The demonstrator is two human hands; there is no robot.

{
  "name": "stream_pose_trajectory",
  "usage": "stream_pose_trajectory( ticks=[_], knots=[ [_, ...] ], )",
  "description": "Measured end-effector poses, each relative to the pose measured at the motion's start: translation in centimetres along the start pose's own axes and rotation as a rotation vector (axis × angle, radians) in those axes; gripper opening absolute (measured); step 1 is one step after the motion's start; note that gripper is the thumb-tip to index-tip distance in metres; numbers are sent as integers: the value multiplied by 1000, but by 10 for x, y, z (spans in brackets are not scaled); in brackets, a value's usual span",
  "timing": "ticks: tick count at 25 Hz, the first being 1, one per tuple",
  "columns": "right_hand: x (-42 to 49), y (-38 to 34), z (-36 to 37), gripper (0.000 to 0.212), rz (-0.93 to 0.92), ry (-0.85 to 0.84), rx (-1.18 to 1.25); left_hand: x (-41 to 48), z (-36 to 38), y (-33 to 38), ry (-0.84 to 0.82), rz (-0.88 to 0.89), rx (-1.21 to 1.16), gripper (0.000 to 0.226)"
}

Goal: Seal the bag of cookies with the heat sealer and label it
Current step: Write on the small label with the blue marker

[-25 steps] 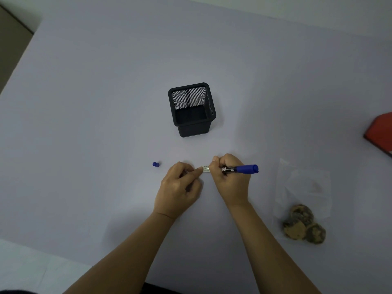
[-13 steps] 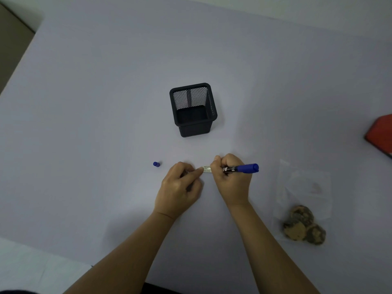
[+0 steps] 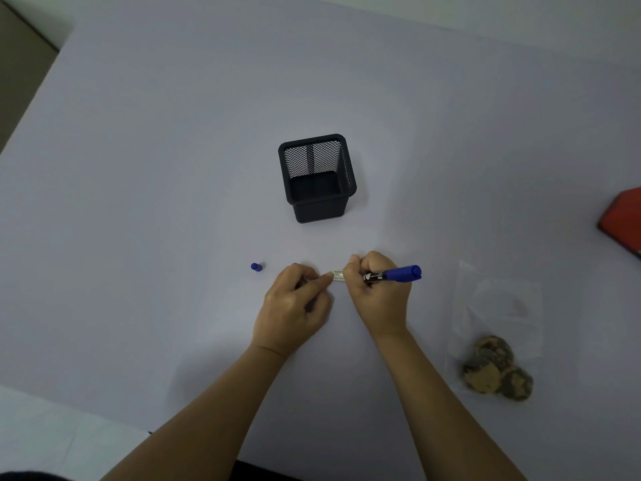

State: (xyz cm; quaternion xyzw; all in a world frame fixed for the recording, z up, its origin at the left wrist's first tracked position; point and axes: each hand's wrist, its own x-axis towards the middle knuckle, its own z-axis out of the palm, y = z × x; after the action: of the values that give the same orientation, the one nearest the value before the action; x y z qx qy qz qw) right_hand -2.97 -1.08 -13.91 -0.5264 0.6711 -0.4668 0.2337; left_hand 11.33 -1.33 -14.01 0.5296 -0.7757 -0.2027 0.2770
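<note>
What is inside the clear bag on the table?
Three cookies lie bunched at the near end of the clear bag. The rest looks empty apart from a faint pinkish patch, too faint to identify.

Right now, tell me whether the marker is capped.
Uncapped: the blue cap lies alone on the table, left of the hands, away from the marker.

Lighting: dim, even, bluish cast over the table (image 3: pixel 173 168). Shadows: soft and faint beneath both forearms and beside the mesh holder (image 3: pixel 317 178). Glare: none. Focus: fairly sharp at centre. Distortion: wide-angle bending at the edges; corners darker.
</note>
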Motion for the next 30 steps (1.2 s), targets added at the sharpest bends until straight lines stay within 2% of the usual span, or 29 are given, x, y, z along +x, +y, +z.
stream_pose_trajectory(
  ticks=[14, 17, 20, 22, 25, 30],
  knots=[
    [4, -4, -1, 35, 9, 93, 67, 0, 1, -1, 8, 4, -4, 23],
    [7, -11, -7, 32, 174, 227, 190, 0, 2, -1, 13, 2, -9, 23],
    [19, -22, -20, 36, 495, 427, 496, -1, 3, -1, 31, -3, -22, 23],
    [25, -29, -29, 35, 652, 502, 711, 0, 4, -2, 45, -1, -30, 22],
    [25, -44, -41, 31, 802, 509, 985, 0, 4, -2, 86, 1, -50, 21],
    [11, -74, -59, 34, 885, 472, 1011, 1, 3, 0, 90, 33, -100, 20]
  ],
)
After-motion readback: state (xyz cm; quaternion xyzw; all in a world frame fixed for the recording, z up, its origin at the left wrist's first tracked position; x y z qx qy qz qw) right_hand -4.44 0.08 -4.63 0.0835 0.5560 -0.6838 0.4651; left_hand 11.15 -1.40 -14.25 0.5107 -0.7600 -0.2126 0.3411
